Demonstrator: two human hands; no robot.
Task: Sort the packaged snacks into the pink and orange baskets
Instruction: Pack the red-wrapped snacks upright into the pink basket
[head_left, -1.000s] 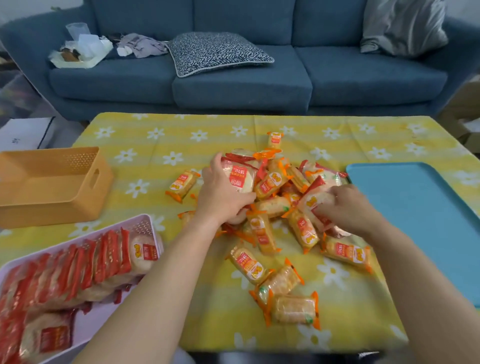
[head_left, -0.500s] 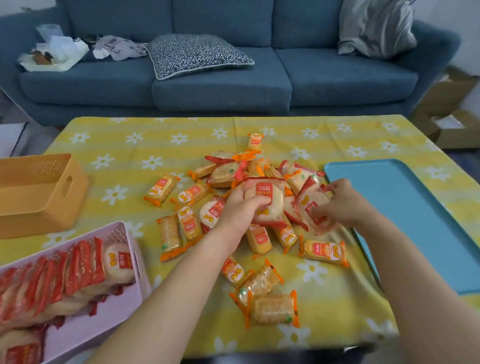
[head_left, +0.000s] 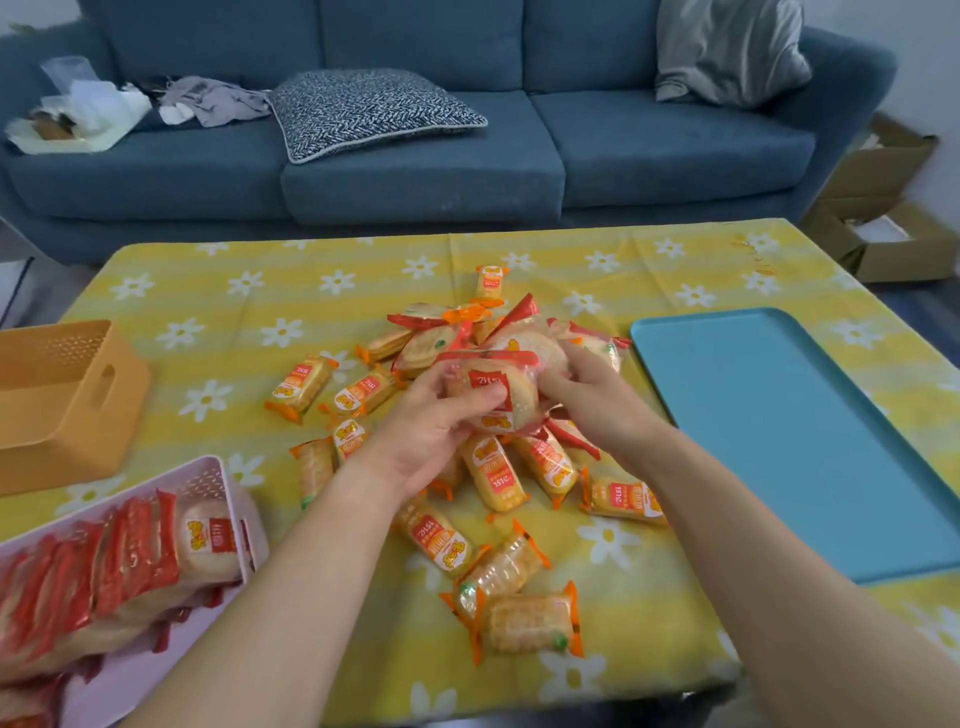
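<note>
Two baskets wait at the left edge of the yellow flowered table (head_left: 218, 312): the orange basket (head_left: 57, 395) farther from the person and apparently bare inside, as far as its walls let one see, and the pink basket (head_left: 208, 483) nearer, already packed with a row of red-edged packets standing on edge. To the right lies a blue tray (head_left: 779, 441) with nothing on it. Between them sits the pile of snacks (head_left: 493, 467), mostly long orange-edged packets scattered with their long axes pointing every which way, with a few round red-edged ones toward the far side. Over the top of that pile, both hands meet on one red packet (head_left: 491, 384), a round cracker with its red seal running across the top and its label facing the camera. The left hand (head_left: 431, 436) comes at it from the lower left, fingers curled and thumb pressed across the front, clamped on it. The right hand (head_left: 597, 400) closes in from the right, fingers bent onto the packet's far edge; whether it also pinches a second packet behind cannot be told. The packet looks lifted just clear of the heap. Since its red edge matches the row in the pink basket, which lies down and to the left, the left hand is the nearer one to carry it there, probably turning it on edge to slot in beside the last packet.
</note>
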